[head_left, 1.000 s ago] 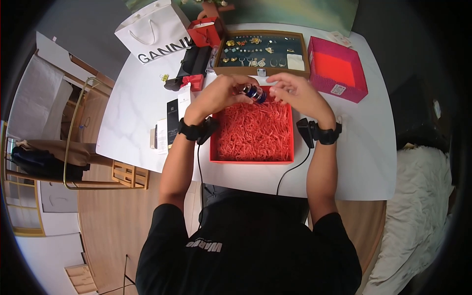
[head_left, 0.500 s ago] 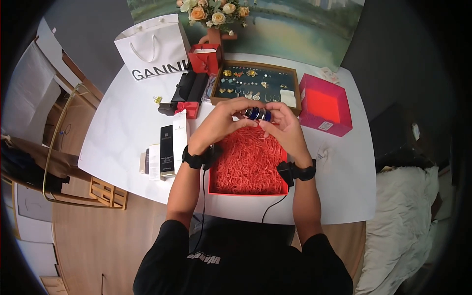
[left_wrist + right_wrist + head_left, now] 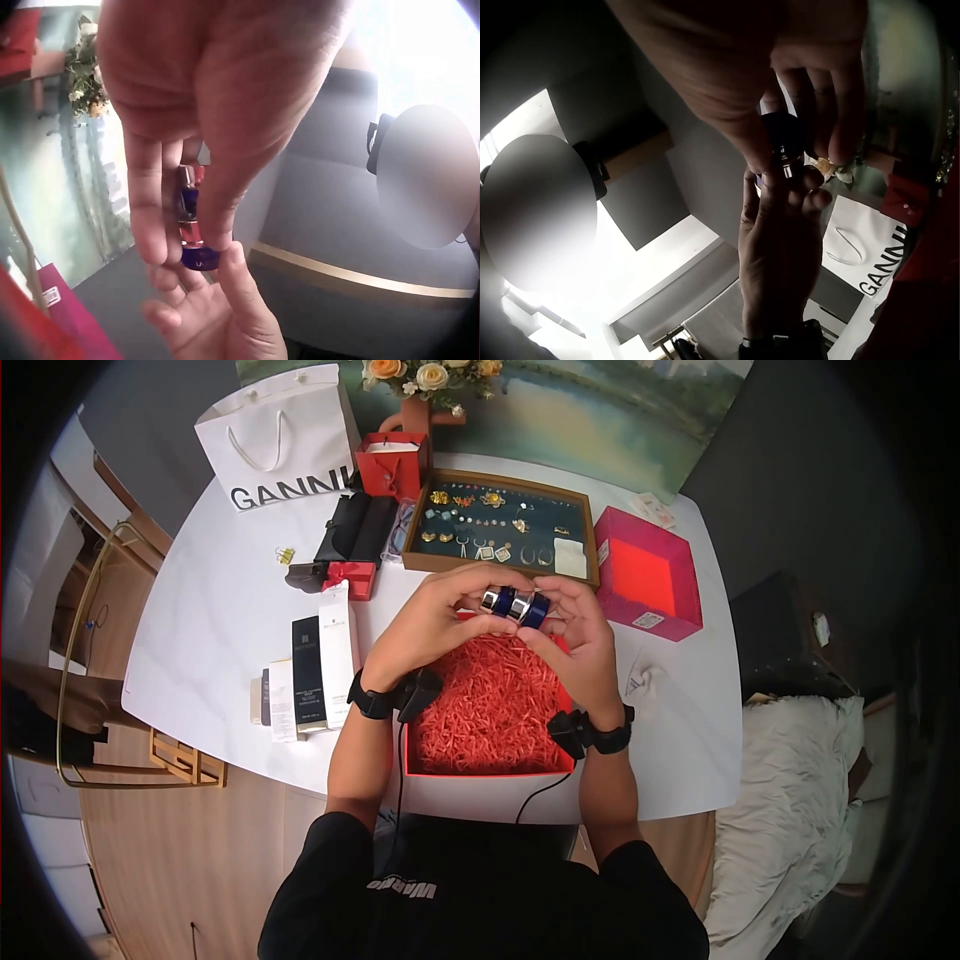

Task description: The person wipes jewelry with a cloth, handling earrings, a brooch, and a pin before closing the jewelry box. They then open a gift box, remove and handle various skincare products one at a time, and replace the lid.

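Observation:
Dark blue and silver cylindrical items lie in line, held above the far side of a red box filled with red shredded paper. My left hand pinches the left part between thumb and fingers. The right part is gripped by my right hand, its thumb below and fingers above. In the left wrist view, my left hand covers part of the blue item. In the right wrist view, my right hand is dark around the blue item. Whether the items are joined cannot be told.
Behind the hands stands a jewelry case; right of it is a magenta box. Upright cartons, a black case, a white paper bag and a small red bag are at left.
The right hand, holding nothing a second ago, has closed round the right part of the items. They now appear more level. The head view has shifted.

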Motion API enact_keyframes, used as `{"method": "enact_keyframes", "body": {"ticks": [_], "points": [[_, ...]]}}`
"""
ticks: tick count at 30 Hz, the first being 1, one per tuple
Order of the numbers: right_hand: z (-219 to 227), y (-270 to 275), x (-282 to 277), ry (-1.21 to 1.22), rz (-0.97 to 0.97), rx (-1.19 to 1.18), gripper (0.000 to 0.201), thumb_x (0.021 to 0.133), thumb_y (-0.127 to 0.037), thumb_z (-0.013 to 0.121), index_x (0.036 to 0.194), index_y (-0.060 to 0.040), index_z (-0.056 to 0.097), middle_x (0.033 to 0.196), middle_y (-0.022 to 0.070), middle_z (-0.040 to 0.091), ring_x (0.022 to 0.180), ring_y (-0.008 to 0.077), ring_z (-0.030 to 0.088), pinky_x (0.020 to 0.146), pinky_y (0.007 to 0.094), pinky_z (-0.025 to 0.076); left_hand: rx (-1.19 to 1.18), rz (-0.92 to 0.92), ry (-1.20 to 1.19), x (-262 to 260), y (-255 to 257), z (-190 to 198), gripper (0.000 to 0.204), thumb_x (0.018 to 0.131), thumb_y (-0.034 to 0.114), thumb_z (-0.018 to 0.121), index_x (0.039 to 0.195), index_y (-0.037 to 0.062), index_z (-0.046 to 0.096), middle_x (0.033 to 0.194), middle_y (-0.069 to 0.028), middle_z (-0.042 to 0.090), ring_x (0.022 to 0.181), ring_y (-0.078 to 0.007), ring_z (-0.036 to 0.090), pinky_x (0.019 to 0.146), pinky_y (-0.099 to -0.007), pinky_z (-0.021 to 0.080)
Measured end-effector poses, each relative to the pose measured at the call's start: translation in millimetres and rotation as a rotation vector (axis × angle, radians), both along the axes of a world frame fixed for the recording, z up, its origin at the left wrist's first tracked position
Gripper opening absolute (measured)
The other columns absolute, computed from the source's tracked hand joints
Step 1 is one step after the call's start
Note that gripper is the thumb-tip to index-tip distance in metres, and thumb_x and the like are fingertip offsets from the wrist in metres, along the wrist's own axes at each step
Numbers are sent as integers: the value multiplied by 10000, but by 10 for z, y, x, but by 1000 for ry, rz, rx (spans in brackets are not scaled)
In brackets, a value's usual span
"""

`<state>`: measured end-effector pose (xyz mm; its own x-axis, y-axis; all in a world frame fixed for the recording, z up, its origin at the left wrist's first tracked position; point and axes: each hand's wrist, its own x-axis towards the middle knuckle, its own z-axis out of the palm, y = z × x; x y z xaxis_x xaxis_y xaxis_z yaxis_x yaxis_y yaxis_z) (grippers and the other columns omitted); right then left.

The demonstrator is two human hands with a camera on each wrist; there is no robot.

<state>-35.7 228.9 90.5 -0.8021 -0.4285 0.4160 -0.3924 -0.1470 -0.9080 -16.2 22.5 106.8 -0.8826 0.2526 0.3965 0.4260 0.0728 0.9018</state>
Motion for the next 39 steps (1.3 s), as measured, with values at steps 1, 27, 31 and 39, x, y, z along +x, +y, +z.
{"method": "enact_keyframes", "body": {"ticks": [1, 27, 31, 39], "points": [[11, -11, 3, -27, -15, -35, 477, 907, 32, 686, 1336, 14, 477, 1162, 104, 644, 1017, 146, 644, 851, 270, 532, 2, 1, -5, -9, -1, -4, 379, 822, -27, 753, 1189, 22, 671, 1154, -68, 690, 947, -127, 675, 811, -276, 556], [-26, 42, -21, 31, 40, -31, 508, 863, 107, 690, 1326, 26, 496, 1301, 129, 567, 1107, 158, 611, 902, 281, 550, -87, 85, -32, 61, -19, 107, 420, 796, -16, 783, 1201, 4, 675, 1246, -109, 684, 1092, -176, 668, 908, -306, 559], [23, 21, 24, -57, 37, -131, 505, 863, 113, 684, 1326, 21, 502, 1280, 125, 583, 1103, 159, 620, 910, 287, 541, -114, 90, -33, 57, -16, 92, 424, 795, -12, 786, 1203, 8, 675, 1239, -104, 686, 1097, -176, 667, 905, -305, 561], [5, 72, -10, -33, 92, -60, 484, 893, 104, 653, 1341, 26, 487, 1311, 128, 571, 1143, 157, 605, 923, 299, 528, -94, 98, -1, 80, -5, 115, 440, 776, 2, 808, 1197, 18, 681, 1207, -95, 696, 1086, -178, 669, 914, -311, 556]]}}
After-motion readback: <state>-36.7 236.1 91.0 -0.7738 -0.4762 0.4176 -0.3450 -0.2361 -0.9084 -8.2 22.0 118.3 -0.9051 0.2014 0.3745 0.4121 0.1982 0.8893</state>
